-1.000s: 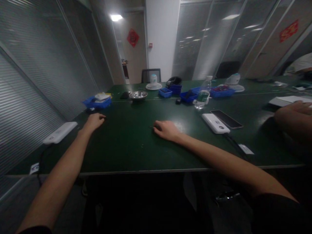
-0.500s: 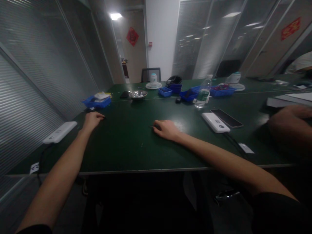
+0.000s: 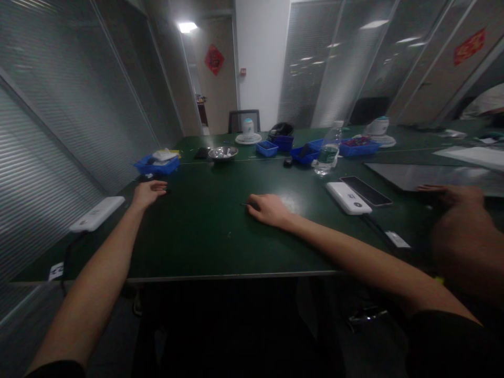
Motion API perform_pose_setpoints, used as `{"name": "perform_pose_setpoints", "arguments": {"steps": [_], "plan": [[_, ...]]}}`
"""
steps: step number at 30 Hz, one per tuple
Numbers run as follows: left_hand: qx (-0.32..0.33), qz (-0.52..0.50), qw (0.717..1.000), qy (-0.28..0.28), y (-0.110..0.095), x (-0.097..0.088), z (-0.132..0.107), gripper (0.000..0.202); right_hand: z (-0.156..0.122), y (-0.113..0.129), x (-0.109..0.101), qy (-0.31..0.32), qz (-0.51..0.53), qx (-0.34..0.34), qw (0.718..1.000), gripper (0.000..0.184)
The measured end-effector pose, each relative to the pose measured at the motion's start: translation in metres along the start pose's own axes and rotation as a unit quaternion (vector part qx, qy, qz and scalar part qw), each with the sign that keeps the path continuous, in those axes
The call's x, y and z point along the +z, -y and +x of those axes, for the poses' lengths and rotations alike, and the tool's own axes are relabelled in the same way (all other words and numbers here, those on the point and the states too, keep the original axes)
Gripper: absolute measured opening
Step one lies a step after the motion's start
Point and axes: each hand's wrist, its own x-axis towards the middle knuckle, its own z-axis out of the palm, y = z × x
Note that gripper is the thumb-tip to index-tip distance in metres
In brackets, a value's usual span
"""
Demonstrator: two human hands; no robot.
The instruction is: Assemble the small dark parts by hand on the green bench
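Note:
My left hand [image 3: 149, 193] is on the left part of the green table [image 3: 205, 231], its thumb and fingers slightly apart. A small dark object [image 3: 168, 191], too small to name, is right at its fingertips. Nearer the middle, my right hand [image 3: 270, 209] rests on the tabletop with its fingers curled closed. From between them a thin dark stick-like piece [image 3: 244, 204] pokes out to the left; its kind is unclear, and most of it is hidden by the fingers.
White power banks [image 3: 348, 198] with cables lie at both sides, a phone [image 3: 366, 190] beside the right one. Behind stand a water bottle [image 3: 328, 149], a metal bowl [image 3: 223, 153] and blue trays [image 3: 157, 165]. At right, another person's hand [image 3: 457, 194] touches a dark flat panel [image 3: 425, 176].
My left fingers have parted a little and drawn back from the small dark object. My right hand stays put. The other person's hand moved, and the panel beside it now lies flat.

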Motion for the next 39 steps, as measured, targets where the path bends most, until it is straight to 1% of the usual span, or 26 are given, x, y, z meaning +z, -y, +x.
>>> {"name": "perform_pose_setpoints", "arguments": {"steps": [4,9,13,16,19,21,23,25,28,31,33,36,39], "plan": [[-0.009,-0.043,0.999,0.002,-0.005,0.0,-0.005,0.04,0.0,-0.001,0.0,0.0,0.011,-0.004,1.0,0.037],[-0.014,-0.075,0.997,0.003,0.0,0.001,-0.003,0.044,0.001,-0.002,0.002,-0.006,0.007,-0.005,1.0,0.036],[-0.01,-0.082,0.997,0.012,0.002,0.001,-0.002,0.047,-0.001,0.0,-0.001,0.001,0.012,-0.003,1.0,0.036],[-0.017,-0.045,0.999,-0.006,-0.002,-0.001,-0.005,0.048,-0.001,0.001,-0.003,0.008,0.016,0.001,1.0,0.036],[-0.027,0.023,0.999,-0.009,-0.005,-0.003,-0.007,0.044,-0.001,0.001,-0.003,0.008,0.013,0.002,1.0,0.036],[-0.023,0.06,0.998,0.004,-0.008,-0.003,-0.009,0.041,0.0,0.0,-0.001,0.006,0.008,0.0,1.0,0.035],[0.003,0.08,0.996,0.033,-0.013,0.001,-0.012,0.041,0.001,-0.001,0.001,0.001,0.002,-0.002,1.0,0.035],[0.045,0.084,0.992,0.078,-0.024,0.012,-0.018,0.042,0.002,-0.003,0.003,-0.007,-0.003,-0.007,1.0,0.035],[0.125,0.059,0.977,0.161,-0.05,0.038,-0.035,0.041,0.002,-0.005,0.005,-0.016,0.01,-0.031,0.999,0.034],[0.22,0.008,0.944,0.246,-0.084,0.071,-0.062,0.037,0.001,-0.006,0.005,-0.021,0.032,-0.075,0.996,0.034],[0.257,-0.009,0.923,0.287,-0.105,0.09,-0.082,0.035,0.001,-0.006,0.006,-0.027,0.04,-0.106,0.993,0.035],[0.292,-0.02,0.902,0.317,-0.129,0.11,-0.11,0.037,0.0,-0.006,0.007,-0.035,0.043,-0.136,0.989,0.034],[0.311,-0.03,0.891,0.328,-0.14,0.12,-0.125,0.037,0.0,-0.007,0.008,-0.04,0.05,-0.145,0.987,0.032]]}}
